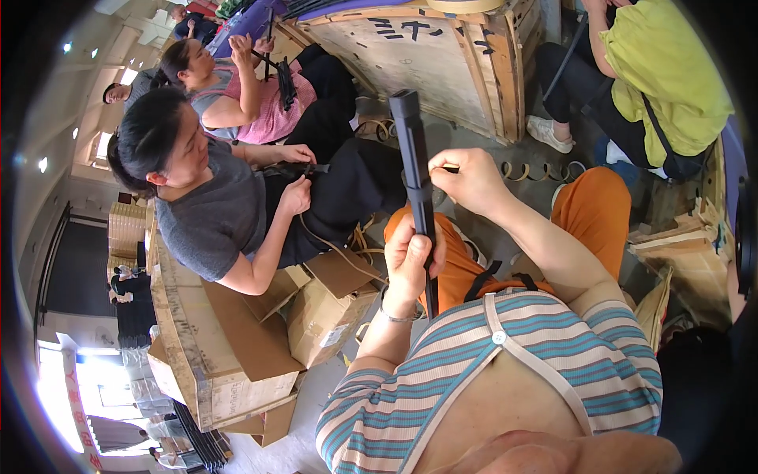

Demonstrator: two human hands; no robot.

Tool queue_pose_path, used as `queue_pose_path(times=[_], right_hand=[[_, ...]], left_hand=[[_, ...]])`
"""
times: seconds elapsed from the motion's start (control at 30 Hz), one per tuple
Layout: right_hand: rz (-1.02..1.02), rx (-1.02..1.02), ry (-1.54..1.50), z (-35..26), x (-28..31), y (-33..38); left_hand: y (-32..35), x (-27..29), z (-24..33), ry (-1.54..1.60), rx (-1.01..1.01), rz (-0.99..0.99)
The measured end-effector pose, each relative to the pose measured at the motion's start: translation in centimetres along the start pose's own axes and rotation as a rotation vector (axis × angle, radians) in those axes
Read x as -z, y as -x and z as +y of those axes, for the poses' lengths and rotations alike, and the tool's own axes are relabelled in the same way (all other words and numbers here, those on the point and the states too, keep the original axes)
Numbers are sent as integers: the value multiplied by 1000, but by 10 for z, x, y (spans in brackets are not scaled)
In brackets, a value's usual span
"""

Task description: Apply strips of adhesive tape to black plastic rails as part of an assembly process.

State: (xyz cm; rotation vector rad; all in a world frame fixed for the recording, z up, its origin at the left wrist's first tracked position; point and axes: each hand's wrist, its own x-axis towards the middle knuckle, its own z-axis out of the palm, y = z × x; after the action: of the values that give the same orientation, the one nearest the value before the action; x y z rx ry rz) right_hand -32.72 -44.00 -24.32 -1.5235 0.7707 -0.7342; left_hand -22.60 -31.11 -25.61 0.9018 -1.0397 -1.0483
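My left hand (407, 261) is wrapped round a long black bar (410, 142), which stands nearly upright in front of me. The bar has a thicker, square-edged upper part and a narrower end below my fist. Beside its middle, my right hand (475, 183) is closed in a pinch, with a small dark piece (450, 168) showing at the fingertips. What that piece is, and whether it joins the bar, I cannot make out.
To my left sits a person in grey (217, 213) working on a dark piece; another in pink (276, 103) sits beyond. Open cardboard boxes (328, 316) stand at left, a wooden crate (395, 47) ahead. A person in yellow-green (671, 79) sits at right. Curled strips (537, 171) lie on the floor.
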Motion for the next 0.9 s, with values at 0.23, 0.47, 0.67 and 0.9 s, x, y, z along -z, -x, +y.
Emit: queue_pose_path(times=[0.23,0.47,0.67,0.9], right_hand=[[93,348,132,39,10,-13],[-69,374,-479,-15,2,3],[-138,362,-649,-17,0,6],[-255,229,-738,-22,14,13]], left_hand=[[-12,16,5,688,288,-257],[-13,8,3,503,273,-167],[-13,8,1,533,302,-198],[-15,6,-2,527,291,-207]])
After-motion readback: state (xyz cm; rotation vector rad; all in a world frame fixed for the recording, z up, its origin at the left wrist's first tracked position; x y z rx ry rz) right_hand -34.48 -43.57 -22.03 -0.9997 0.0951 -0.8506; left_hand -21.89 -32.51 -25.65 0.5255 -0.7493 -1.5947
